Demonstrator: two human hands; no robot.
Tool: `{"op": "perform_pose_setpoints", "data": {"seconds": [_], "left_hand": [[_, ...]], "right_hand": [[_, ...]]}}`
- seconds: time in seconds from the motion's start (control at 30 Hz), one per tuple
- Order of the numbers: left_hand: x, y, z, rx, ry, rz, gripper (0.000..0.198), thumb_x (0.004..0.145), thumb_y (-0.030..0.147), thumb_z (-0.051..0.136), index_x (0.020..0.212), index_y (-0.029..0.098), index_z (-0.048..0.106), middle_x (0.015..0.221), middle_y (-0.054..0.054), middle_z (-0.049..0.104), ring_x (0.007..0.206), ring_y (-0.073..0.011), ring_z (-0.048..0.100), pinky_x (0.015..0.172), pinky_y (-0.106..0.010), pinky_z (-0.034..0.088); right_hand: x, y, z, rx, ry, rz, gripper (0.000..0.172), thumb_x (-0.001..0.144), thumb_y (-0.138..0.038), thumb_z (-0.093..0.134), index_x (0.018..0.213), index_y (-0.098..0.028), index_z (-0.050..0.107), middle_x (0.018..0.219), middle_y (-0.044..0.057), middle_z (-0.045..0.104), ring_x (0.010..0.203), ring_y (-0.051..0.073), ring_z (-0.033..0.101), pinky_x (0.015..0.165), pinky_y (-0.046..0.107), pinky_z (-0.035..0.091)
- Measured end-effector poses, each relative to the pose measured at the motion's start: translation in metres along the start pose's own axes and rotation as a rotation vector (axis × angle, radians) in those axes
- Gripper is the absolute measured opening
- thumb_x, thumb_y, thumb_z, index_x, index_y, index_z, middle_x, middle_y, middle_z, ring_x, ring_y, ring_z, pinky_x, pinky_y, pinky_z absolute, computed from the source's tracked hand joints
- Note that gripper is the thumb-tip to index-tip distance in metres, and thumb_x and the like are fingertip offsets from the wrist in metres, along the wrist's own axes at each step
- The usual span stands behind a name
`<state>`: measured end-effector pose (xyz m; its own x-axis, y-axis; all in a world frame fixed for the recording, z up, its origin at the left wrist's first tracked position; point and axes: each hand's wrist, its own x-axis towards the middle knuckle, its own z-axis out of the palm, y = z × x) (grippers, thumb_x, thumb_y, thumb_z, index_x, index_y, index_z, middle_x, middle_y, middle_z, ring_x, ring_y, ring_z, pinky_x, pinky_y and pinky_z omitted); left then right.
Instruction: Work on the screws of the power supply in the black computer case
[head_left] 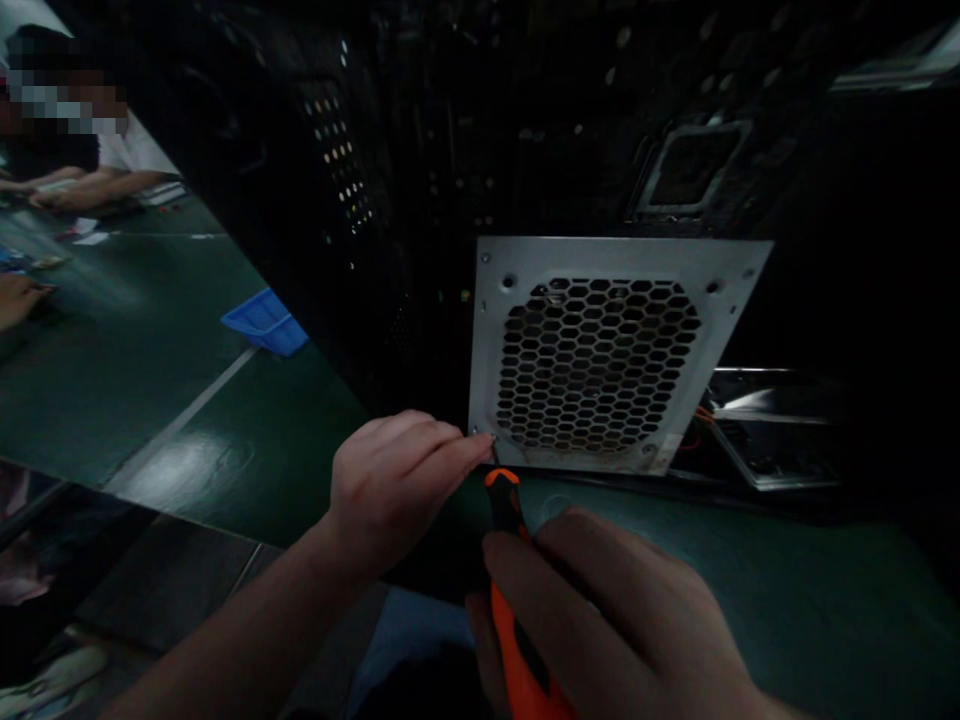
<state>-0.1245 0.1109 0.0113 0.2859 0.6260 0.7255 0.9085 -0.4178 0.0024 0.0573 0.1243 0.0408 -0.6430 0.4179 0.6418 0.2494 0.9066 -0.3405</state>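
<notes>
A grey metal power supply (742,265) with a honeycomb fan grille sits inside a dark computer case (390,200) lying open on the green bench. My left hand (394,480) is closed in a pinch at the unit's lower left corner, where a small screw (493,438) sits. My right hand (607,610) is wrapped round an orange and black screwdriver (504,500). Its tip points up at that same corner.
A blue plastic bin (264,320) stands on the green bench (150,380) to the left. At the far left another person's arms (82,185) rest on the bench beside small parts. A metal bracket with wires (765,430) lies right of the power supply.
</notes>
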Motion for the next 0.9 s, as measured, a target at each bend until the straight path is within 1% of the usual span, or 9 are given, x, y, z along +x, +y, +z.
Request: {"op": "perform_pose_setpoints", "data": {"seconds": [0.1,0.23,0.33,0.43,0.57,0.73,0.8,0.87,0.9], "left_hand": [[-0.001,-0.003,-0.005,0.022,-0.046,0.044,0.015,0.081,0.02,0.059,0.095,0.019,0.062,0.079,0.0,0.069,0.072,-0.0155,0.06,0.062,-0.028,0.046],[0.001,-0.003,-0.008,0.011,-0.086,0.044,0.015,0.082,0.018,0.056,0.096,0.018,0.061,0.081,-0.001,0.068,0.073,-0.0158,0.059,0.064,-0.028,0.047],[0.002,-0.001,-0.005,0.019,-0.083,0.024,0.014,0.084,0.019,0.053,0.095,0.018,0.06,0.082,-0.002,0.067,0.075,-0.0165,0.058,0.066,-0.029,0.047],[0.005,0.0,-0.004,0.033,-0.06,0.004,0.012,0.087,0.021,0.049,0.09,0.018,0.059,0.08,-0.002,0.066,0.072,-0.0155,0.058,0.065,-0.028,0.047],[0.009,0.001,-0.006,0.035,-0.027,-0.026,0.016,0.089,0.021,0.043,0.083,0.017,0.057,0.075,-0.002,0.064,0.07,-0.0135,0.057,0.062,-0.025,0.046],[0.009,0.003,-0.011,0.026,-0.034,-0.077,0.02,0.091,0.023,0.038,0.081,0.017,0.055,0.074,-0.002,0.061,0.07,-0.0126,0.058,0.063,-0.022,0.046],[0.008,0.005,-0.011,0.003,-0.03,-0.094,0.022,0.092,0.024,0.036,0.081,0.017,0.054,0.074,-0.002,0.061,0.069,-0.0122,0.058,0.062,-0.022,0.046],[0.007,0.007,-0.011,0.006,-0.032,-0.103,0.024,0.093,0.026,0.033,0.08,0.017,0.052,0.07,-0.001,0.061,0.063,-0.0112,0.059,0.056,-0.02,0.045],[0.007,0.007,-0.011,0.022,-0.032,-0.103,0.026,0.093,0.027,0.032,0.079,0.017,0.052,0.068,0.0,0.061,0.059,-0.0107,0.059,0.053,-0.02,0.044]], "right_hand": [[0.0,0.002,-0.001,-0.034,0.0,-0.047,0.019,0.086,-0.009,0.041,0.08,-0.013,0.058,0.064,0.0,0.046,0.052,0.006,0.042,0.044,0.017,0.03],[-0.002,0.002,-0.002,-0.063,0.004,-0.063,0.016,0.083,-0.007,0.042,0.084,-0.013,0.057,0.065,0.0,0.045,0.051,0.007,0.041,0.044,0.018,0.029],[-0.003,-0.001,0.001,-0.076,0.038,-0.067,0.015,0.084,-0.007,0.043,0.085,-0.014,0.056,0.066,0.0,0.045,0.052,0.007,0.04,0.044,0.019,0.028],[-0.003,-0.003,0.002,-0.099,0.059,-0.054,0.015,0.084,-0.008,0.042,0.085,-0.014,0.055,0.066,0.0,0.045,0.052,0.009,0.04,0.044,0.02,0.027],[-0.001,-0.002,-0.003,-0.142,0.025,-0.075,0.02,0.083,-0.005,0.038,0.09,-0.014,0.054,0.067,0.001,0.045,0.051,0.01,0.041,0.044,0.02,0.028],[0.006,0.0,-0.011,-0.197,-0.051,-0.151,0.025,0.086,-0.004,0.032,0.089,-0.014,0.056,0.067,0.001,0.047,0.052,0.012,0.043,0.043,0.022,0.034],[0.01,-0.001,-0.013,-0.242,-0.077,-0.182,0.026,0.085,-0.004,0.033,0.085,-0.014,0.056,0.065,0.001,0.046,0.051,0.013,0.043,0.043,0.023,0.033],[0.014,-0.004,-0.013,-0.28,-0.102,-0.201,0.025,0.083,-0.003,0.033,0.078,-0.015,0.054,0.062,0.0,0.044,0.05,0.013,0.042,0.042,0.024,0.03],[0.015,-0.005,-0.013,-0.296,-0.094,-0.198,0.025,0.082,-0.003,0.032,0.075,-0.016,0.052,0.061,0.0,0.043,0.049,0.012,0.041,0.042,0.024,0.028]]}}
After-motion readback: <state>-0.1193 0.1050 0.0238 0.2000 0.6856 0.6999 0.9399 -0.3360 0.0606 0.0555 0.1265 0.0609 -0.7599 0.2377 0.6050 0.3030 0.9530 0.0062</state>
